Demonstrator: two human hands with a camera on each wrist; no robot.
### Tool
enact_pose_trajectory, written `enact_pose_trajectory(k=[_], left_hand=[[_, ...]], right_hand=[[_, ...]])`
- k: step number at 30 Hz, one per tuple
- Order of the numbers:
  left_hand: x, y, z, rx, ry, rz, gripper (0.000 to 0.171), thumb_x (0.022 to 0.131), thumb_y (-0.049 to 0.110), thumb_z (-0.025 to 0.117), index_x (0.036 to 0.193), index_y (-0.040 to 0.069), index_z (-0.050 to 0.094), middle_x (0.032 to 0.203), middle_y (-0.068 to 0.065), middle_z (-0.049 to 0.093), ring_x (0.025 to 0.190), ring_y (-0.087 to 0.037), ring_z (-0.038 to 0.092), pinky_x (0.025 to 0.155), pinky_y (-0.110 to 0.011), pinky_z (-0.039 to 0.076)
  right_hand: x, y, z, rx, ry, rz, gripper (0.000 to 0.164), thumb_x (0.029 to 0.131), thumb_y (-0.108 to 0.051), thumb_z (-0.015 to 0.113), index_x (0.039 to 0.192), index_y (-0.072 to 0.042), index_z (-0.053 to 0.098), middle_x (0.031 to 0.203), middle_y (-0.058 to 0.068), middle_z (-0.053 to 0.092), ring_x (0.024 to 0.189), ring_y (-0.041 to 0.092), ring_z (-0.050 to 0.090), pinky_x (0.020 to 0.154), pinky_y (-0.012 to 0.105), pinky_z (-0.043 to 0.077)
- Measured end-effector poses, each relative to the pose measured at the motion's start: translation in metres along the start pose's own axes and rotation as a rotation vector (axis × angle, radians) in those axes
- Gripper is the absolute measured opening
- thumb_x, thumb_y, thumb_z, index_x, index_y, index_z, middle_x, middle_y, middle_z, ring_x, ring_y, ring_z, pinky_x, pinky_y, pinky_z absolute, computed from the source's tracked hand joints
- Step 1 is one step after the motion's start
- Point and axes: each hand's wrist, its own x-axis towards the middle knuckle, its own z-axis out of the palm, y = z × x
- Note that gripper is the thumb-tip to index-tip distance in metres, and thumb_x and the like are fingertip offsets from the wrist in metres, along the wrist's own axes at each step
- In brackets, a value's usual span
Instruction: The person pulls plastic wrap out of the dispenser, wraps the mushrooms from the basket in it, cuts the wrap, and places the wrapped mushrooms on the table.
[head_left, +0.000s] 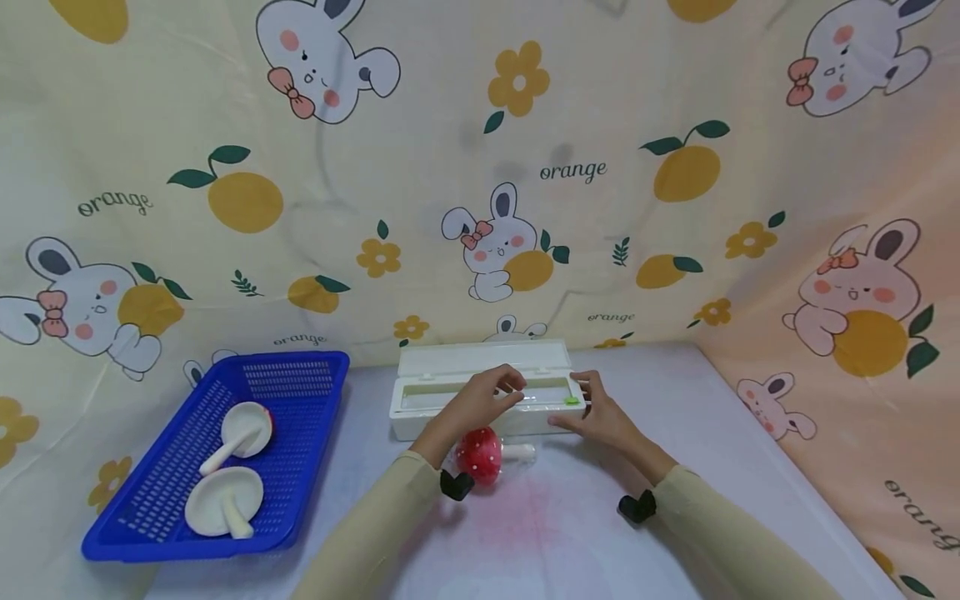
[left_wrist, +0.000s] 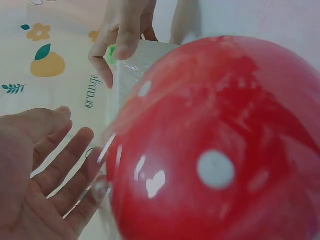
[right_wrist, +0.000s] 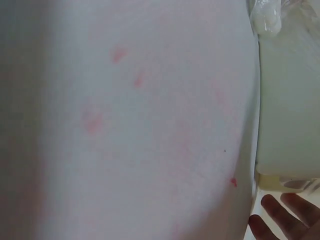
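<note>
A white cling film dispenser (head_left: 468, 425) stands at the back of the table, its lid (head_left: 480, 358) tipped back. At its right end, my right hand (head_left: 603, 421) grips it, thumb on the front and fingers over the end beside a green slider cutter (head_left: 572, 401). My left hand (head_left: 476, 404) is over the dispenser's middle; its fingers (left_wrist: 75, 150) are loosely bent and apart in the left wrist view. Clear film shows close to them. Under the left wrist lies a toy mushroom (head_left: 480, 457) with a red, white-spotted cap, clear film around its pale stem (head_left: 519, 452).
A blue plastic basket (head_left: 318, 450) stands at the left with two mushrooms (head_left: 225, 500) in it, pale undersides up. A white cloth with pinkish stains covers the table (head_left: 517, 533). Behind hangs a printed curtain (head_left: 420, 167).
</note>
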Motion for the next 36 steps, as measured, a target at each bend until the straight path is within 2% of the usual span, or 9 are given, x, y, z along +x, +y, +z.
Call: enact_pose_trajectory(k=[5, 13, 17, 22, 29, 36], left_hand=[[0.011, 0.0, 0.004, -0.044, -0.041, 0.023, 0.024, 0.108, 0.018, 0.067, 0.131, 0.009, 0.069, 0.124, -0.002, 0.072, 0.117, -0.02, 0.068, 0.103, -0.036, 0.057], [0.031, 0.009, 0.019, -0.064, -0.027, 0.058, 0.019, 0.106, 0.014, 0.07, 0.123, 0.013, 0.078, 0.121, 0.0, 0.077, 0.11, -0.017, 0.072, 0.099, -0.029, 0.057], [0.04, 0.017, 0.031, -0.074, -0.028, 0.065, 0.02, 0.104, 0.016, 0.072, 0.122, 0.014, 0.08, 0.119, 0.0, 0.079, 0.106, -0.014, 0.072, 0.097, -0.027, 0.056], [0.049, 0.021, 0.045, -0.067, -0.015, 0.055, 0.018, 0.101, 0.018, 0.076, 0.118, 0.014, 0.082, 0.115, 0.001, 0.08, 0.099, -0.009, 0.07, 0.091, -0.022, 0.055], [0.055, 0.017, 0.056, -0.066, 0.013, 0.065, 0.015, 0.098, 0.021, 0.08, 0.11, 0.013, 0.085, 0.106, 0.003, 0.081, 0.091, -0.003, 0.066, 0.084, -0.018, 0.053], [0.054, 0.016, 0.057, -0.079, 0.013, 0.033, 0.015, 0.096, 0.022, 0.082, 0.107, 0.014, 0.086, 0.102, 0.006, 0.081, 0.087, -0.001, 0.063, 0.08, -0.018, 0.053]], right_hand=[[0.002, -0.003, 0.002, 0.001, 0.028, -0.002, 0.095, 0.084, -0.053, 0.091, 0.148, -0.016, 0.031, 0.158, 0.023, 0.049, 0.133, 0.045, 0.06, 0.103, 0.059, 0.051], [0.003, -0.001, 0.002, 0.078, 0.01, 0.004, 0.086, 0.087, -0.046, 0.09, 0.143, -0.015, 0.032, 0.162, 0.024, 0.045, 0.121, 0.037, 0.065, 0.089, 0.038, 0.054], [0.0, -0.001, 0.001, 0.077, 0.018, 0.006, 0.084, 0.087, -0.046, 0.091, 0.142, -0.018, 0.034, 0.164, 0.024, 0.043, 0.118, 0.036, 0.067, 0.084, 0.037, 0.054], [-0.001, 0.001, -0.001, 0.076, 0.02, -0.015, 0.081, 0.087, -0.046, 0.09, 0.14, -0.017, 0.036, 0.164, 0.022, 0.043, 0.118, 0.036, 0.068, 0.086, 0.037, 0.055], [0.0, 0.005, -0.001, 0.086, 0.008, -0.028, 0.082, 0.088, -0.042, 0.091, 0.142, -0.015, 0.036, 0.165, 0.023, 0.041, 0.107, 0.028, 0.069, 0.079, 0.031, 0.056], [0.0, 0.005, 0.0, 0.106, -0.003, -0.016, 0.082, 0.088, -0.042, 0.09, 0.142, -0.014, 0.036, 0.169, 0.016, 0.04, 0.117, 0.032, 0.069, 0.084, 0.033, 0.058]])
